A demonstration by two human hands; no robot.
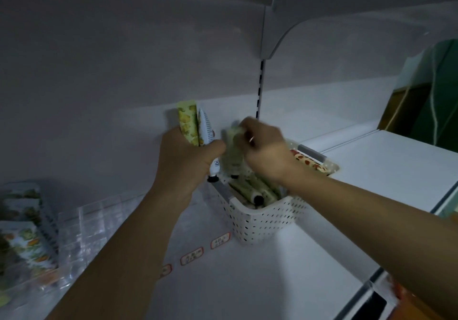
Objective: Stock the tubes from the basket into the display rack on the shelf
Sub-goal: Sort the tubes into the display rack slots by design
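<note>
Basket [267,223] white w/ dark holes; tubes [189,126] yellow-green fruit print, black caps.

Both forearms are extended forward and upward from the lower edge of the head view, bare to the elbow. The left hand [188,156] is raised with its back toward the camera; its fingers and thumb are curled round two tubes [195,127], which are held upright with crimped ends up and caps down. The right hand [266,146] is held just beside the left, palm down, wrist bent downward. Its fingers are curled and a pale green tube [233,151] is pinched at its upper end. The right hand is blurred, so individual finger positions cannot be told. The two hands are nearly touching at the thumbs.
</note>
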